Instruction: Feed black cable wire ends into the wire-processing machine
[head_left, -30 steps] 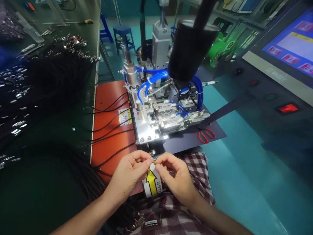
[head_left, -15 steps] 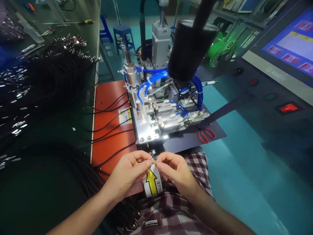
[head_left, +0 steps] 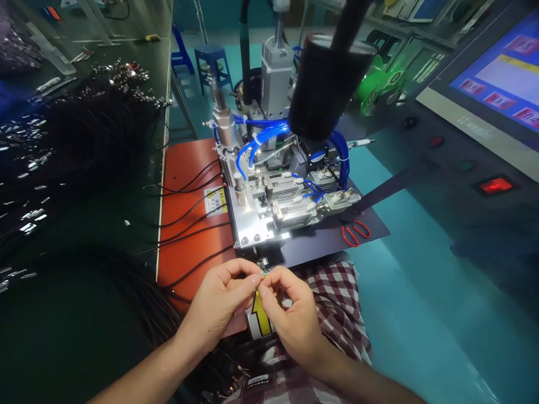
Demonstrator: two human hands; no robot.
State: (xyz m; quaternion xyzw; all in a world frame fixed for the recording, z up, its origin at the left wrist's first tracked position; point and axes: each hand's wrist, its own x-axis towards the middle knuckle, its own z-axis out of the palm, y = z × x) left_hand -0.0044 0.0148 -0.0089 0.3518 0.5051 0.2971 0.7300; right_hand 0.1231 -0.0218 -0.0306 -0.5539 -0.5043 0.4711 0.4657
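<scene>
Yellowish wires (head_left: 264,275) are sitting pinched in left hand (head_left: 225,294); right hand (head_left: 291,314) grip looking narrow, hold unclear; light pressure likely helping.

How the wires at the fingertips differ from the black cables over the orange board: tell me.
Colour: the wires include yellow; the cables are black.
Visible length: the wires show a short stretch, the cables long ones.
Place: the left hand grips the wires; the cables run over the orange board.
Both are slender.
</scene>
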